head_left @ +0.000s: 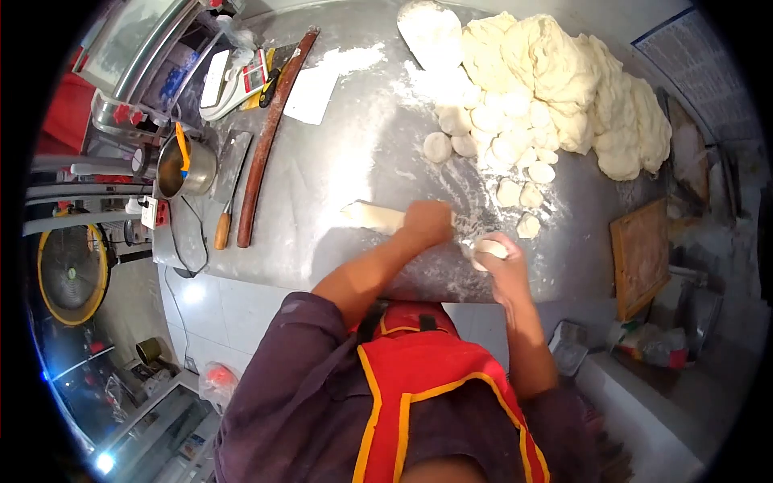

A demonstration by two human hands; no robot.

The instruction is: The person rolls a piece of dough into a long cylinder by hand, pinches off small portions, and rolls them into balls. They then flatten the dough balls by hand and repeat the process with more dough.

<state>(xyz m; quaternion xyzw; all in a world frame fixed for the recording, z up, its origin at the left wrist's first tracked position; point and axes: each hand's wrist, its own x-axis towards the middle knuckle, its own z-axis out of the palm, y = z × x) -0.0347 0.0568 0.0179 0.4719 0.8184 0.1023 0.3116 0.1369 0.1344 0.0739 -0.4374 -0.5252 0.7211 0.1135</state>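
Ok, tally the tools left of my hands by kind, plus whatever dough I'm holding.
metal pot: 1
digital scale: 1
long wooden stick: 1
wooden-handled knife: 1
dough piece in right hand: 1
Total: 5

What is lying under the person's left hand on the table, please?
A pale rolling pin sticks out from under the left hand on the floured table; its other end is covered.

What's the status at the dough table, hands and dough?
Left hand pressing on rolling pin. Right hand closed on dough ball. Cut pieces and dough pile sit just beyond.
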